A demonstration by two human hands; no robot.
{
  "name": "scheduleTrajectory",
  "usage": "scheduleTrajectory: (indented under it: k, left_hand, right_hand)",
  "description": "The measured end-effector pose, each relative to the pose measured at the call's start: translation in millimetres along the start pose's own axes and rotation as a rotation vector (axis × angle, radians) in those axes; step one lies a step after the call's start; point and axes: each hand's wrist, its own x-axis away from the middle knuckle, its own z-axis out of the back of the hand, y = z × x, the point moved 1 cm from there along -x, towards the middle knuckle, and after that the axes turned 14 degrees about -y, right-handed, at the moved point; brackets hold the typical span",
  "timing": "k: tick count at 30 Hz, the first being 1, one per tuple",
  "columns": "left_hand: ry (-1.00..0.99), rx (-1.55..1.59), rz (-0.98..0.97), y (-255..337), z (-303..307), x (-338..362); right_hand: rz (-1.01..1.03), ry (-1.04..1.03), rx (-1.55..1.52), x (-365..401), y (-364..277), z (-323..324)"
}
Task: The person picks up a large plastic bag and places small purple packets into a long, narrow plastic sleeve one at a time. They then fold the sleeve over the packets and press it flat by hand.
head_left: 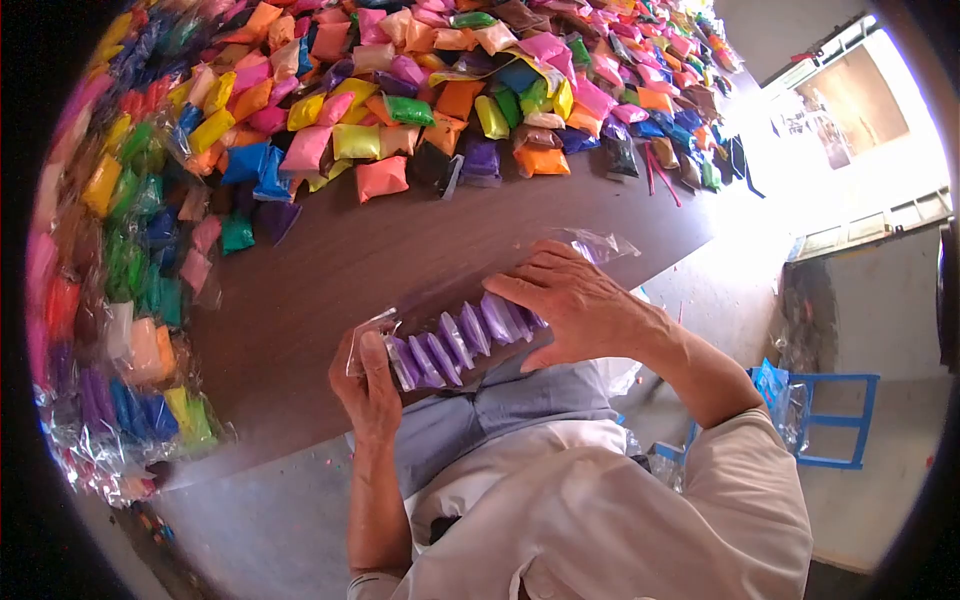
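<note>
A row of several small purple packets (457,339) stands on edge, packed face to face in a clear plastic bag (620,243), near the table's front edge. At the row's left end my left hand (372,385) grips the bag, its thumb pressed along the end packet. My right hand (578,305) wraps round the right end, fingers over the far side and thumb on the near side. The bag's loose, crinkled end sticks out beyond the right hand. Part of the row is hidden under that hand.
A big heap of coloured packets (383,178) covers the far side of the brown table (330,245). Bagged rows of packets (125,265) lie along the left edge. Red sticks (660,178) rest at the heap's right. A blue chair (840,420) stands on the floor at right.
</note>
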Motion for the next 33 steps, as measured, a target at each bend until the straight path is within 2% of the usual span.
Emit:
scheduleTrajectory:
  k: [6,9,14,18,21,27,30,33]
  left_hand:
    - [-0.014,0.047,0.046,-6.4,2.2,2.1]
    - [-0.005,0.04,0.049,-2.8,1.3,1.1]
    - [-0.025,-0.029,0.025,-3.0,3.7,0.7]
    - [0.007,0.033,0.026,-2.8,-0.3,0.2]
    - [0.011,0.043,0.021,-5.4,0.4,1.3]
    - [-0.01,0.015,0.022,-2.9,1.3,0.5]
    - [-0.006,0.013,0.02,-3.5,1.1,-0.4]
    - [0.0,0.0,0.007,0.1,-0.7,-2.1]
  right_hand:
    - [0.046,-0.163,-0.012,0.2,1.4,-4.9]
    - [-0.006,-0.096,0.01,0.1,-4.0,-1.0]
    - [0.06,-0.053,-0.019,-6.5,-12.8,8.0]
    - [0.136,0.013,-0.074,-16.6,-12.4,1.3]
    - [-0.017,-0.265,-0.16,-23.0,-6.7,4.7]
    - [0.001,-0.225,-0.202,-22.6,-8.4,9.8]
    - [0.097,-0.031,-0.148,-24.5,-6.8,2.7]
    - [0.158,-0.058,-0.093,-31.7,-3.2,-3.1]
